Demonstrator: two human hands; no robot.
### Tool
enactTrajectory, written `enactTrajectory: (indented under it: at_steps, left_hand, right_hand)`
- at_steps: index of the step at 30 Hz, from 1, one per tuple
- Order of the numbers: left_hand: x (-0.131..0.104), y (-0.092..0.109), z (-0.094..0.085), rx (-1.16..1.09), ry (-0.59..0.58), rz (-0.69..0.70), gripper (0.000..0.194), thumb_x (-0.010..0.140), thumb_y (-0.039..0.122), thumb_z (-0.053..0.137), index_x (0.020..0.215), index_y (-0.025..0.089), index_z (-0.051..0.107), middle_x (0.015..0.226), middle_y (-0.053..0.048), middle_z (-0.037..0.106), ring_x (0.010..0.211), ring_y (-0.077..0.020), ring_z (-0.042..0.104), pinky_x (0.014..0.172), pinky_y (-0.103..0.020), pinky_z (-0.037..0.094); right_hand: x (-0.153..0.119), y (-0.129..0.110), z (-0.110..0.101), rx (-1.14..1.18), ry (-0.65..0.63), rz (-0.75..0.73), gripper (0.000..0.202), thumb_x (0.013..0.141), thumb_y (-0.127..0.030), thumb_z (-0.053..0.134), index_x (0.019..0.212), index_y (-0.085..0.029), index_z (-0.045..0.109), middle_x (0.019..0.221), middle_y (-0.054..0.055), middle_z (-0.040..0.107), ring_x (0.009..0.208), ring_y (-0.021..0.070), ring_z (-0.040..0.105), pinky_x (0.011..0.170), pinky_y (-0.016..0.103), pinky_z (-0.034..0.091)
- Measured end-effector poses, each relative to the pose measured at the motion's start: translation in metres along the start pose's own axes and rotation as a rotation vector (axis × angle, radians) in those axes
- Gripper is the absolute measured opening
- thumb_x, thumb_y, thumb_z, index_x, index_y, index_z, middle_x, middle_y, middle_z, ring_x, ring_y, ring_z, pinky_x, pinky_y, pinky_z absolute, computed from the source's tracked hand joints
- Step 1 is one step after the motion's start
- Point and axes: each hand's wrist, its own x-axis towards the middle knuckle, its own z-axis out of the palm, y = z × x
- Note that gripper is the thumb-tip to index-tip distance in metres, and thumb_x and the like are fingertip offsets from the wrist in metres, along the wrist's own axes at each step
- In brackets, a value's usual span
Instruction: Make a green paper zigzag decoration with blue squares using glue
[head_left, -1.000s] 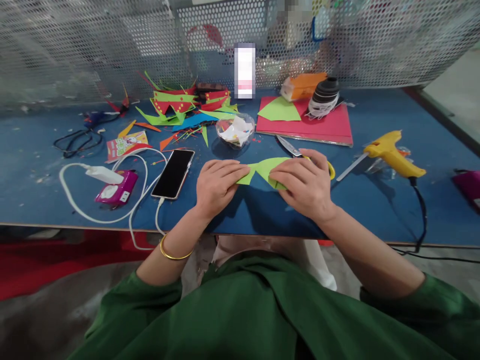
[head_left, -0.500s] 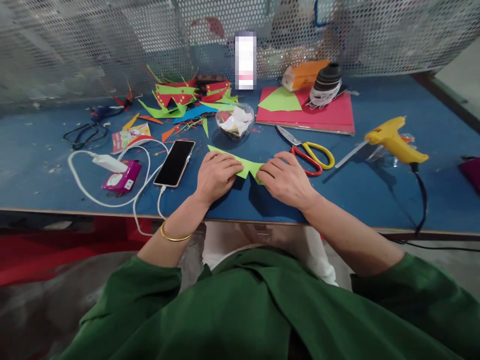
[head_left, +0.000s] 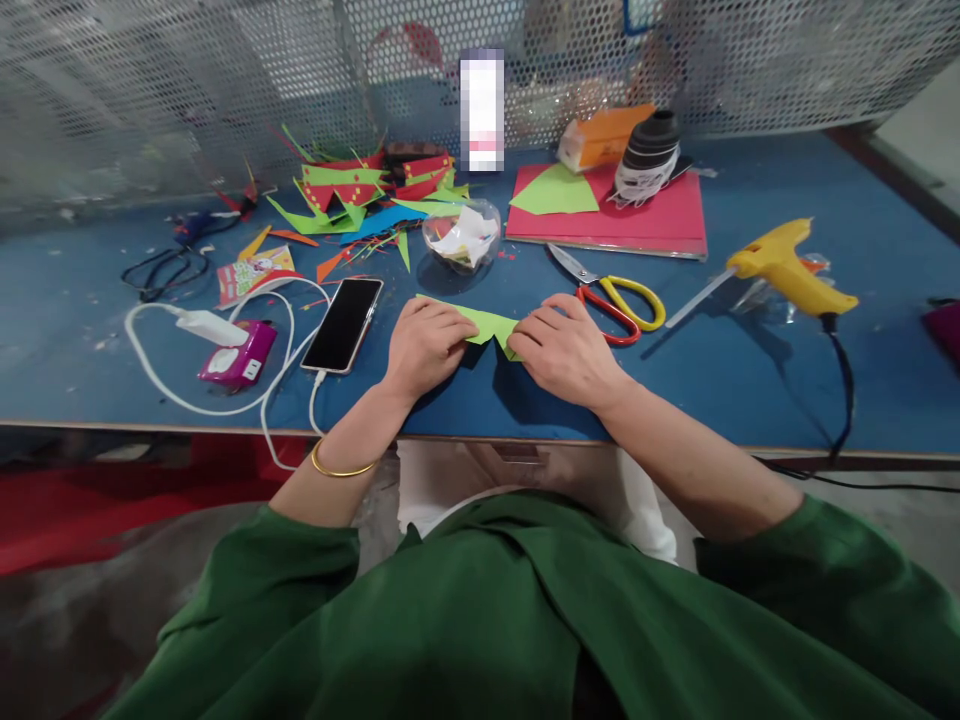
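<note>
A piece of cut lime-green paper [head_left: 491, 325] with a notch in its lower edge is stretched between my hands, near the front of the blue table. My left hand [head_left: 426, 348] is closed on its left part, fingers over the top. My right hand [head_left: 566, 350] grips the right end, with the fingertips bent over the paper. Both thumbs are largely hidden. Just right of my right hand lie open scissors [head_left: 619, 305] with one red and one yellow handle. Left of my left hand rests a phone [head_left: 343, 325] on a white charging cable.
Behind my hands stands a clear bowl [head_left: 462, 245] of paper scraps. Red-and-green paper masks [head_left: 341, 185] lie at the back left. A red paper stack [head_left: 645, 232] is behind the scissors. A yellow glue gun [head_left: 787, 265] lies right; a purple power adapter [head_left: 238, 355] lies left.
The green paper has tilted slightly, its upper left point now mostly behind my left fingers. Both hands keep their hold. The whole view has shifted a little.
</note>
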Motion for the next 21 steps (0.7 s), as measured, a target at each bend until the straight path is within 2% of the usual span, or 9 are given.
enactTrajectory:
  at_steps: [5, 15, 21]
  left_hand:
    - [0.000, 0.000, -0.001, -0.005, -0.011, -0.010, 0.021, 0.090, 0.016, 0.057, 0.092, 0.023, 0.077, 0.098, -0.003, 0.081, 0.096, -0.0224, 0.073, 0.090, -0.042, 0.045]
    - [0.000, 0.007, -0.006, -0.058, -0.018, -0.015, 0.023, 0.088, 0.013, 0.057, 0.091, 0.024, 0.077, 0.098, -0.001, 0.081, 0.093, -0.0201, 0.073, 0.089, -0.041, 0.045]
    - [-0.004, 0.021, -0.016, -0.052, -0.076, -0.001, 0.021, 0.090, 0.018, 0.060, 0.105, 0.023, 0.074, 0.110, -0.003, 0.079, 0.105, -0.0224, 0.070, 0.094, -0.042, 0.043]
  right_hand:
    - [0.000, -0.001, -0.001, 0.051, -0.037, 0.020, 0.035, 0.100, -0.010, 0.040, 0.084, -0.018, 0.070, 0.083, 0.005, 0.070, 0.079, 0.0193, 0.050, 0.094, 0.038, 0.033]
    - [-0.001, -0.007, -0.021, -0.022, 0.024, -0.014, 0.028, 0.098, -0.009, 0.050, 0.082, -0.018, 0.071, 0.083, 0.004, 0.074, 0.079, 0.0174, 0.057, 0.094, 0.037, 0.038]
    - [-0.006, -0.017, -0.035, -0.116, -0.014, -0.036, 0.021, 0.096, -0.009, 0.054, 0.089, -0.017, 0.072, 0.083, 0.005, 0.072, 0.079, 0.0189, 0.057, 0.093, 0.037, 0.040]
